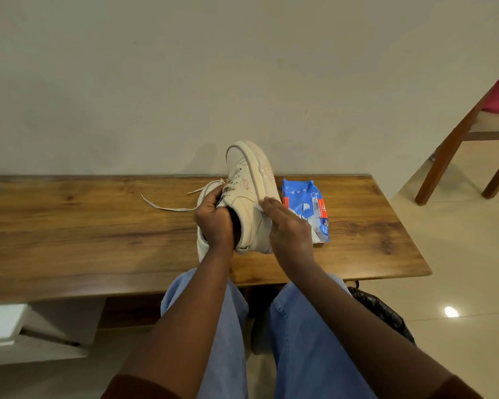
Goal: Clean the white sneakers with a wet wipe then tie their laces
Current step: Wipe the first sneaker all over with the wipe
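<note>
Above worktop (98, 226): left hand (213, 223) grip closed on sneaker (247, 197) collar; right hand (288, 228) pinches wet wipe (259, 205) against sneaker side; wipe pack (306, 205) beside.

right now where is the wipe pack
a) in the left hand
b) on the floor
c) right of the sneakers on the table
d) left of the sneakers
c: the blue wipe pack lies flat on the table, just right of the held sneaker and beside the right hand, which presses a wipe to the shoe.
</note>
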